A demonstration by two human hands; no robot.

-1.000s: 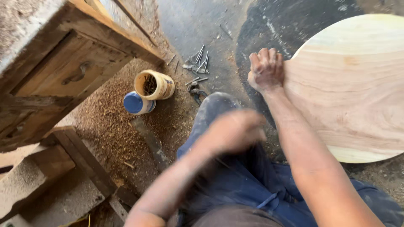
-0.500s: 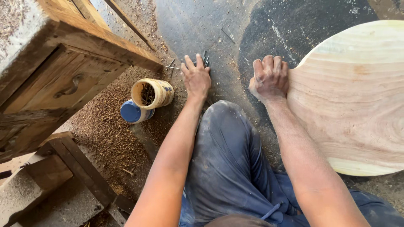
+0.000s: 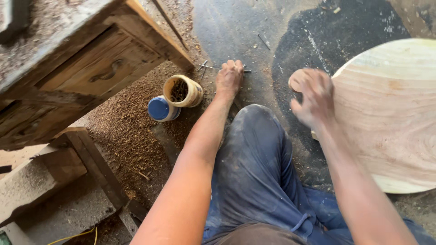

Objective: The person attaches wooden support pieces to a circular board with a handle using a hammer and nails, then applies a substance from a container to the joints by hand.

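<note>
Two bare hands are at work over a dusty concrete floor, seen from above a knee in dark blue trousers. The left hand lies at upper centre of the frame, palm down, fingers curled onto a small scatter of loose nails on the floor; whether it has pinched one up cannot be told, since the fingertips hide what is under them. The right hand hovers, slightly blurred, at the left edge of a large round wooden panel that fills the right side of the frame. Its fingers are loosely spread and grip nothing that shows. Just above that hand a small rounded wooden lug juts from the panel's rim.

Left of the left hand, a yellow plastic jar lies tilted with its mouth up, more nails inside, and its blue lid rests touching it on a bed of sawdust. A worn wooden workbench occupies the upper left.

As a judgement, the work looks early: the nails sit on the floor or in the jar, no nail shows in the panel, and no hammer is in view.
</note>
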